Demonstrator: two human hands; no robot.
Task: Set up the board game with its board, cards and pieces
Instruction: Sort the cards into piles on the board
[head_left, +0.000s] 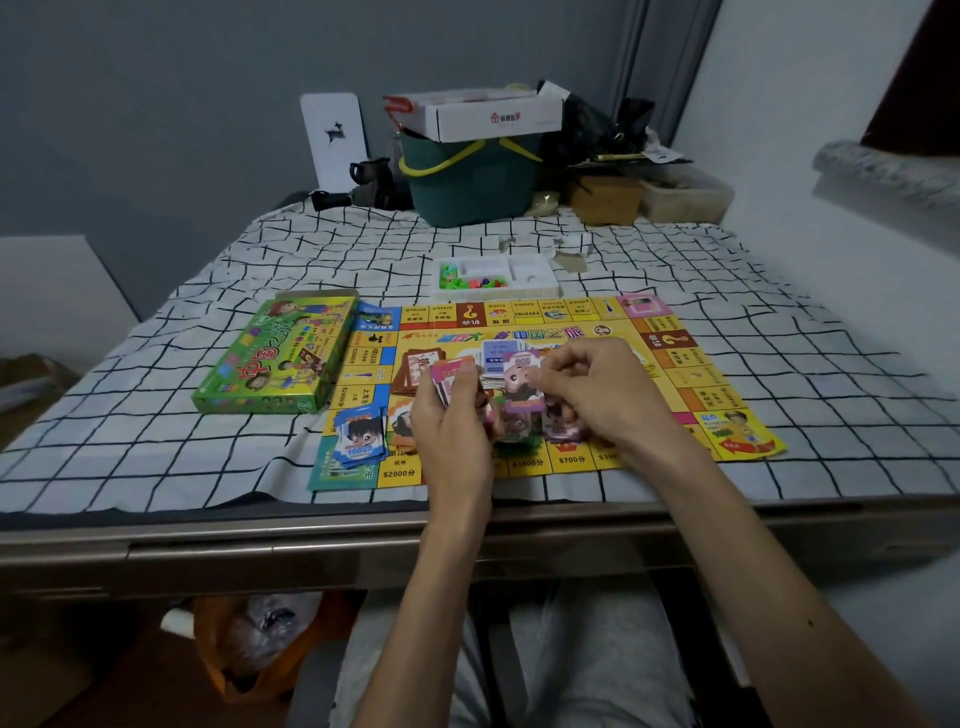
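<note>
Yellow board flat; left hand grips card stack, right hand pinches purple card.

Beneath the left hand and right hand, yellow board edged in orange, blue and green squares. In the left, pink cards; in the right, purple card. Just left of the left hand, blue cards; further left, bright green box. All around, white cloth with black grid lines.
</note>
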